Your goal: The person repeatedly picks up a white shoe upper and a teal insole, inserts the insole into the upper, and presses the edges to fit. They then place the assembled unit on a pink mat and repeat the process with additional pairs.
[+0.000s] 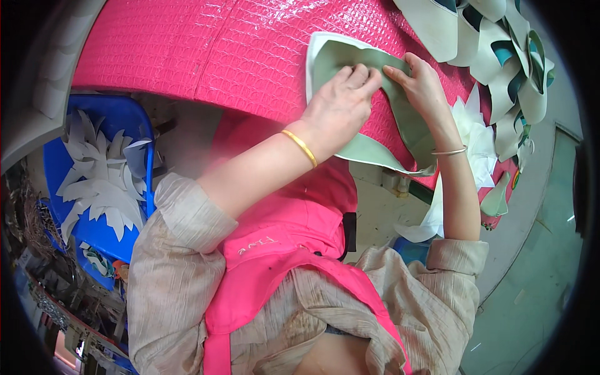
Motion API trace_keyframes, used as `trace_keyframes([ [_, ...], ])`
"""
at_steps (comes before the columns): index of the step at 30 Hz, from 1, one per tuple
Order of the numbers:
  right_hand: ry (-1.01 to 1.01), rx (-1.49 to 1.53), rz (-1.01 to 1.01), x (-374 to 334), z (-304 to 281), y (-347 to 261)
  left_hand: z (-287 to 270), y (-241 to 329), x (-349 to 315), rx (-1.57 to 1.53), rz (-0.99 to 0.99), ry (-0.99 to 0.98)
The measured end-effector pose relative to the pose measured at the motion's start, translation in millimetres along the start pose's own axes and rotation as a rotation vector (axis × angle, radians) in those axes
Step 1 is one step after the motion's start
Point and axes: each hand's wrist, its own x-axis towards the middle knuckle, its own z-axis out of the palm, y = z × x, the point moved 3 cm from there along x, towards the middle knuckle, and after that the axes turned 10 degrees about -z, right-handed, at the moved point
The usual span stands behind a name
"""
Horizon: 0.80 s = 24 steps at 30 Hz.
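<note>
A U-shaped, pale green shoe upper (337,57) with a white outer edge lies over the front edge of the pink table. Its two long arms hang toward me, one on each side of a gap where pink shows through. My left hand (340,109) is closed, its fingers bunched and pressed down on the green face near the curved end. Just to the right, my right hand (420,86) pinches the inner edge of the same piece between thumb and fingers. The two hands' fingertips are almost touching. My left fingertips are partly hidden.
Shiny embossed pink covering (256,56) spans the table. White and teal shoe uppers (494,69) are piled at the far right, with crumpled white sheets (472,140) beside them. A blue plastic chair (147,119) at left bears white cut pieces (106,169). My pink apron hangs below the edge.
</note>
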Motion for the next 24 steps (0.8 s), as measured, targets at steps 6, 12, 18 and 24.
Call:
trace_keyframes([
  [6,0.065,0.136,-0.114,-7.5,-3.5,10.0,5.3,1.8,4.2,-0.037,-0.039,-0.066],
  [12,-0.013,0.1,-0.149,-14.7,-6.5,12.7,10.0,-5.0,5.2,-0.221,-0.008,-0.038],
  [18,0.007,0.074,-0.19,-16.8,-5.1,10.5,14.4,-0.5,7.0,-0.134,0.058,-0.041],
  [24,-0.002,0.079,-0.13,-51.9,-26.9,27.5,19.3,-0.3,6.8,-0.215,0.064,-0.083],
])
